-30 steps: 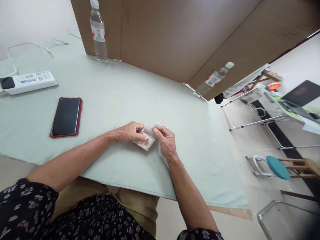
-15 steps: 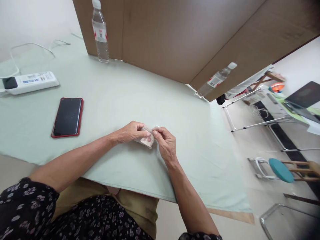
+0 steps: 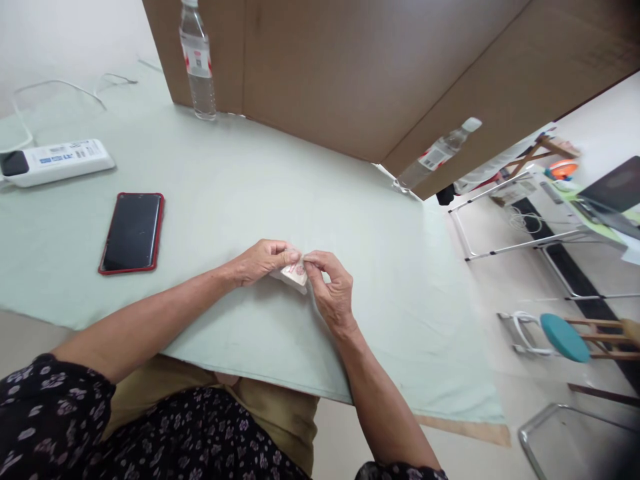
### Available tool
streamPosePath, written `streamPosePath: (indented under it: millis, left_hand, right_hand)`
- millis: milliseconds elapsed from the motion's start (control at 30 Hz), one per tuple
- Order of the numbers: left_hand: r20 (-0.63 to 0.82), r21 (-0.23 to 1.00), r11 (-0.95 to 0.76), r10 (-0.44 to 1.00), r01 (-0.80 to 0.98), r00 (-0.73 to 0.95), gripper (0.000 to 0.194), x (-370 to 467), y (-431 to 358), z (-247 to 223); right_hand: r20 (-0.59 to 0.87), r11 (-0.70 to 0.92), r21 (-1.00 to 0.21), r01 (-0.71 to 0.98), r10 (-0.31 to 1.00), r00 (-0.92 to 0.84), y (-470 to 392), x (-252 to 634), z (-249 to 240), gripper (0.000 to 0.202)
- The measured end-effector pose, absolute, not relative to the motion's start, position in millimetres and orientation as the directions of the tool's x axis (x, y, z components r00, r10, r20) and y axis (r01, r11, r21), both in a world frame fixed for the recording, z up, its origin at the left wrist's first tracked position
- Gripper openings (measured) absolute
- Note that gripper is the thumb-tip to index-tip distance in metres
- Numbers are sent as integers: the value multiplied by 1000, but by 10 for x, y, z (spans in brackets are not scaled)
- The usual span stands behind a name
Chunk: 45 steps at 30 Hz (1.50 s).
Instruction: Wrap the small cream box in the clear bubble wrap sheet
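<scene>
Between my hands, just above the table's near part, is a small pale box-like pack [image 3: 295,274] with reddish print on its top and what looks like a clear wrapper. My left hand [image 3: 263,262] grips it from the left, thumb across its top. My right hand [image 3: 332,285] is closed in a pinch of thumb and index finger at the pack's right upper corner. What lies between those fingertips is too small to make out. The pack's far side is hidden by my fingers.
A pale green cloth [image 3: 225,187] covers the table. On it lie a phone [image 3: 132,232] in a red case and a white power strip [image 3: 60,162]. Two water bottles [image 3: 199,63] stand by a large cardboard panel [image 3: 320,73]. A teal stool [image 3: 565,338] is on the right.
The pack has turned and tilted slightly in my left hand, and my left thumb lies a little higher on it. My right fingertips stay at its corner. The whole view has shifted slightly.
</scene>
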<state>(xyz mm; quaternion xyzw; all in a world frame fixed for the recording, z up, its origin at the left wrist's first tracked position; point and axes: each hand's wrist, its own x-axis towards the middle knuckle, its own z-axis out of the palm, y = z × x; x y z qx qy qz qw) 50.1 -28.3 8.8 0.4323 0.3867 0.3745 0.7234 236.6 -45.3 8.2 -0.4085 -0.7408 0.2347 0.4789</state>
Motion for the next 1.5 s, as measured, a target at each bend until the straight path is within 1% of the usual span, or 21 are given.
streamPosePath:
  millis: [100,267,433,567,733,867,1000,1133,1300,1500]
  left_hand:
    - [-230,913,341,884,-225,408,52,501,-284,80]
    - [-241,907,343,899,-244,366,55,492,-272,61]
    - [-242,896,342,911,-284,335,53,480,-251,58]
    - [-250,893,351,908,-283,336,50,479,-247,57]
    - [-263,900,361,896,-243,357,47,468,-254,89]
    - [-229,926,318,902,-204,365,41,438,-258,131]
    - [-214,960,259,924,-105,318,37,412,-256,172]
    - [-207,976,219,943,-19,261,39,410,-255,195]
    - [-181,982,160,954,103,239,38,415,-265,196]
    - [-145,980,109,965,169,217,34,430,-278,203]
  right_hand:
    - [563,612,-677,408,788,-248,-455,2372,87,14]
    - [543,654,-595,466,755,-367,-468,2426,128,15]
    - [552,729,-456,510,681,-481,-442,2475,74,36]
    - [589,752,-393,529,648,-484,-409,2484,-18,34]
    - [612,754,-369,543,637,-468,-408,2499,-54,34]
    - [609,751,-374,543,641,-467,-412,2523,-54,33]
    - [580,736,-404,543,665,-470,-407,2543,-73,32]
    - [563,726,-428,538,680,-469,-404,2546,-104,30]
    - [519,708,-447,546,703,-487,-402,2540,-139,28]
    - [523,717,-416,559,692,-498,-396,2529,-158,26]
